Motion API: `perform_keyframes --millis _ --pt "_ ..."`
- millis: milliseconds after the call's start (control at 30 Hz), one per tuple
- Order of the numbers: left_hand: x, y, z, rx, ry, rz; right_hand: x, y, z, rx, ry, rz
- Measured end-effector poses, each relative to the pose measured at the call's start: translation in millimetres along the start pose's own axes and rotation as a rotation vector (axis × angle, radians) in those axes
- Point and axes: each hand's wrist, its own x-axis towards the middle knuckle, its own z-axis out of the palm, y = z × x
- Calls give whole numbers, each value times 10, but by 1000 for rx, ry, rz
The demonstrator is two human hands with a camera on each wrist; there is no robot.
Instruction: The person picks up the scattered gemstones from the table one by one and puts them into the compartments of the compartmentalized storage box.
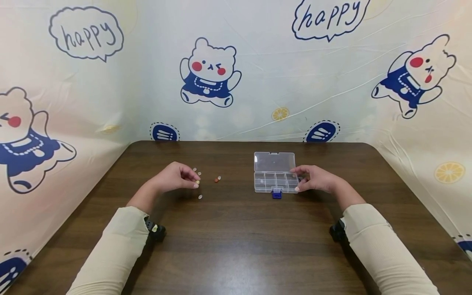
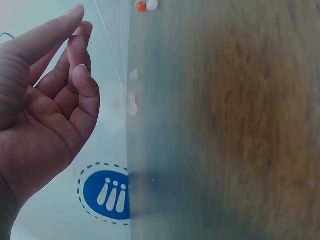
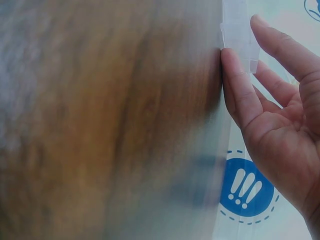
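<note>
My left hand (image 1: 178, 177) is over the left part of the table, its thumb and fingertips pinching a small yellow pebble (image 1: 198, 182). Around it lie small white pebbles (image 1: 200, 197), and farther right an orange-brown pebble (image 1: 216, 180) sits beside a white one. A clear plastic compartment box (image 1: 270, 180) rests on the table with its lid (image 1: 274, 162) raised toward the back. My right hand (image 1: 316, 179) holds the box by its right end, thumb at the near corner and fingers at the far one. In the right wrist view, the box's edge shows between thumb and fingers.
The brown wooden table (image 1: 221, 241) reaches back to a printed cloth (image 1: 254, 98) that also hangs at both sides. A blue latch (image 1: 276, 194) juts from the box's front. Dark wrist devices (image 1: 156, 231) sit at both cuffs.
</note>
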Motion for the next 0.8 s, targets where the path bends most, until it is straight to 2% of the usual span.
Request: perform_keyframes --millis 167,233,367,500,800 --pt "28 43 41 -41 34 17 -4 -3 0 -2 3 3" --pt "-2 157 55 -45 42 11 -9 -7 -1 -1 3 4" --pt "10 235 100 -53 61 -2 -16 -13 1 4 3 8" --pt "60 185 135 -81 87 22 -18 -16 1 7 2 12" --pt "88 295 221 -105 119 56 -30 -24 -2 4 2 13"
